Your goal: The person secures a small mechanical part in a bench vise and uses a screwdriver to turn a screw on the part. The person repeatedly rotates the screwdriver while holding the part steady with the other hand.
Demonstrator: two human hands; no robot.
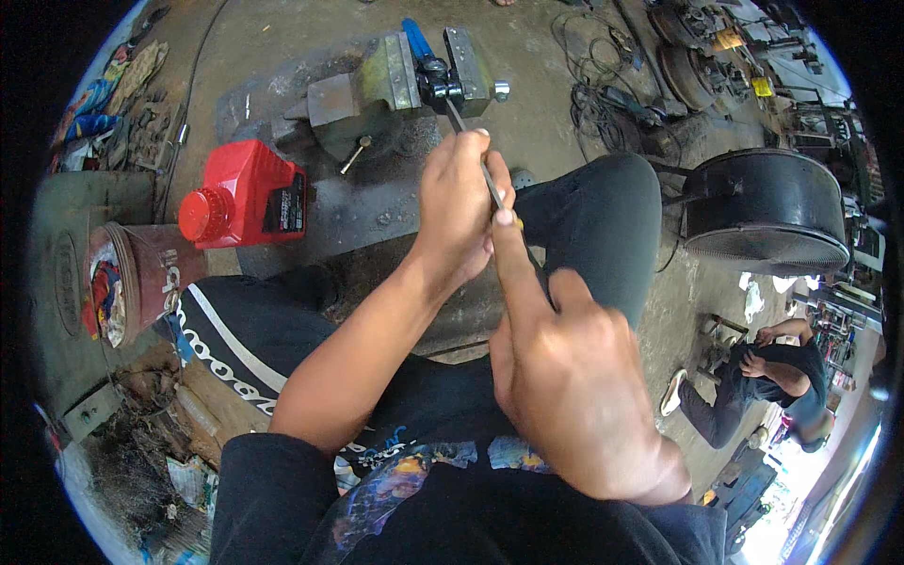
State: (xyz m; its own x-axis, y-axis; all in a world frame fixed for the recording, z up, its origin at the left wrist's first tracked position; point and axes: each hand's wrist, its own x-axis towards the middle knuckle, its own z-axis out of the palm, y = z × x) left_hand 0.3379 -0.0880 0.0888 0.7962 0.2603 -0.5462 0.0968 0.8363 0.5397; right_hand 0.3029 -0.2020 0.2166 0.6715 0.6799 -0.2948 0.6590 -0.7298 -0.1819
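Observation:
My right hand (pixel 574 395) is closed round the rear end of a long, thin metal file (pixel 493 188), with the index finger stretched along it. Farther forward, my left hand (pixel 459 193) grips the same file, its fingers and thumb pressed around the shaft. The file's far tip meets a small black metal part (pixel 439 87) between the jaws of a bench vise (pixel 400 75). A blue piece (pixel 415 40), like a handle, sticks up behind the black part. The file's rear end is hidden in my right hand.
Left of the vise, a red plastic bottle (pixel 250 193) lies on the dark bench (pixel 363 202). A bucket (pixel 151 282) of rags stands farther left. To the right are a black drum-shaped fan (pixel 763 212), tangled cables (pixel 595 71) and a seated person (pixel 763 377).

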